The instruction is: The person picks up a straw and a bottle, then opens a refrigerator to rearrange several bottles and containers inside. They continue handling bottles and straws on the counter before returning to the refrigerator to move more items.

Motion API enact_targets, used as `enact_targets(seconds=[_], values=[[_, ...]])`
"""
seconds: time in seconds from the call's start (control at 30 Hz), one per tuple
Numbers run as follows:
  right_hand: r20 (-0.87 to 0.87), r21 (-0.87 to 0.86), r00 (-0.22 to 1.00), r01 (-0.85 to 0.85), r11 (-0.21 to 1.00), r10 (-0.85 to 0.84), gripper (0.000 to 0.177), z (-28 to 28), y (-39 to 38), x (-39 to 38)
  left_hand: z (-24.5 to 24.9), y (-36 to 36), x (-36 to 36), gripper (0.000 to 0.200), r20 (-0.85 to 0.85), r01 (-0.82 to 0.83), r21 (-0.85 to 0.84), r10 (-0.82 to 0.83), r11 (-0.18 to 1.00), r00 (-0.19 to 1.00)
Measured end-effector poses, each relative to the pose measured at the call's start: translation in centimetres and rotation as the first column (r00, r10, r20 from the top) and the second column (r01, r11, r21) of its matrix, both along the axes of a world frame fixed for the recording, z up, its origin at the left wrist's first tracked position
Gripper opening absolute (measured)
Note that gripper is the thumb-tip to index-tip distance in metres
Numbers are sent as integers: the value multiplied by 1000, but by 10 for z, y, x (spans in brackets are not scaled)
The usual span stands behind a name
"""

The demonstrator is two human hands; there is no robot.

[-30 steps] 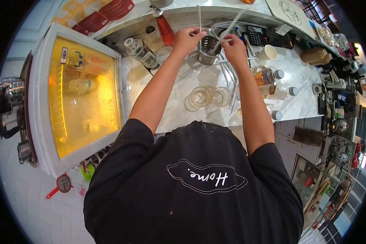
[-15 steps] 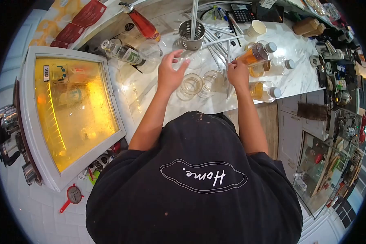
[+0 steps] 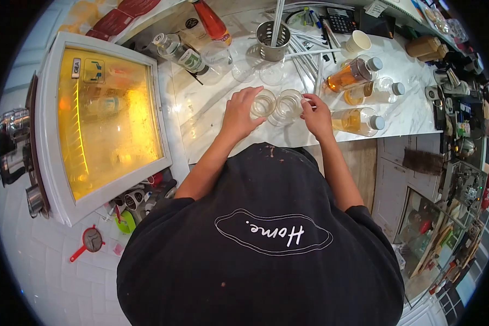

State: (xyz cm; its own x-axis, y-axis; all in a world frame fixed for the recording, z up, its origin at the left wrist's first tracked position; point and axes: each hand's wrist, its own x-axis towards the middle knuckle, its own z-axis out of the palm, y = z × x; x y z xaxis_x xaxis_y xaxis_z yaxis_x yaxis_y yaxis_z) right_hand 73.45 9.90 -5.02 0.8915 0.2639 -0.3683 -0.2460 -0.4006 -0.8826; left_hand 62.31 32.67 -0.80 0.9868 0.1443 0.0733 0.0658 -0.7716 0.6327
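Two clear drinking glasses stand side by side on the marble counter in front of me. My left hand (image 3: pixel 241 113) curves around the left glass (image 3: pixel 263 104), thumb and fingers on opposite sides of it. At the right glass (image 3: pixel 288 105), my right hand (image 3: pixel 316 117) has its bent fingertips against the outer rim. A small pale bit shows at those fingers, too small to name. Beyond the glasses, a perforated metal holder (image 3: pixel 273 50) holds upright straws, and more white straws (image 3: pixel 307 68) lie loose beside it.
Three capped bottles line the right side: a dark amber one (image 3: pixel 346 77), a paler one (image 3: pixel 370 92) and one near the edge (image 3: pixel 358 120). A red bottle (image 3: pixel 212 22) and a clear labelled bottle (image 3: pixel 180 55) stand back left. A yellow-lit glass-door cabinet (image 3: pixel 111 125) is at left.
My left hand has come down and closed around the left glass. My right hand has moved from beside the straws to the right glass. The whole view has shifted slightly.
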Motion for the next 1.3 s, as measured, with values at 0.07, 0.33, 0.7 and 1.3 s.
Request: enact_targets(seconds=[0.07,0.33,0.7,1.3], values=[[-2,40,1000,-30,999,30,33,-9,7,-2,1,6,-5,86,31,-36,12,36,999,999],[103,-17,971,-213,977,214,39,7,47,-10,10,54,-26,85,-37,-118,71,120,991,992],[215,-623,976,106,775,40,39,-11,-40,-63,52,-19,6,51,253,35,7,-36,999,967],[242,-444,939,331,833,-244,23,-30,-53,-81,-11,-124,141,37,-515,312,389,-76,867,854]])
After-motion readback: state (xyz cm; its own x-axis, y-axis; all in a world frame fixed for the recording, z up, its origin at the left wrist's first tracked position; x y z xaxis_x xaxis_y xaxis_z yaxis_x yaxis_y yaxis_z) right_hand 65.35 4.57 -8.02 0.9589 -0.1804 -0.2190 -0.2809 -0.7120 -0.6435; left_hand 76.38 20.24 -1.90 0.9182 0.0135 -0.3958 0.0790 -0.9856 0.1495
